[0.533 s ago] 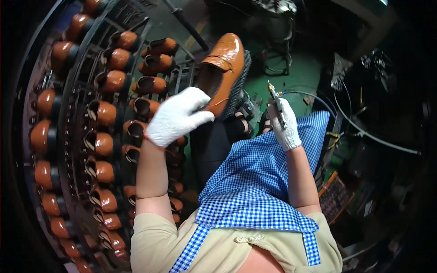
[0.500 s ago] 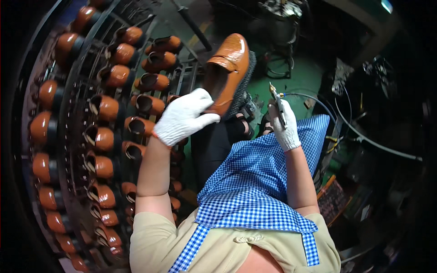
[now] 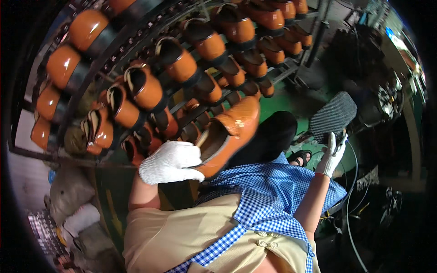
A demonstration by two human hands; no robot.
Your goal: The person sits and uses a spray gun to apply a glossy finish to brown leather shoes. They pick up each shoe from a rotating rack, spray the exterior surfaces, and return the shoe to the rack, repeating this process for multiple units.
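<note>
In my left hand (image 3: 170, 162), gloved in white knit, is a glossy orange-brown loafer (image 3: 241, 119). The fingers reach in at its heel opening and the thumb lies outside; its toe points up and to the right. My right hand (image 3: 331, 157), in a matching glove, is closed round a small air spray gun (image 3: 338, 146) with a hose, the gun mostly hidden by the fingers. Just beyond that hand appears a grey, rounded, mesh-textured pad (image 3: 334, 116); whether they touch I cannot tell.
A metal rack (image 3: 109, 75) bearing several rows of similar shoes (image 3: 180, 63) fills the far left. Stuffed sacks (image 3: 73, 193) lie at the left. A pale hose (image 3: 349, 209) hangs at the right. Dark machinery (image 3: 384, 102) stands at the far right, above green floor (image 3: 284, 98).
The view has swung left toward the rack. The loafer, still in my left hand, now sits lower and more tilted. My right hand is farther right, and the mesh pad has come into view.
</note>
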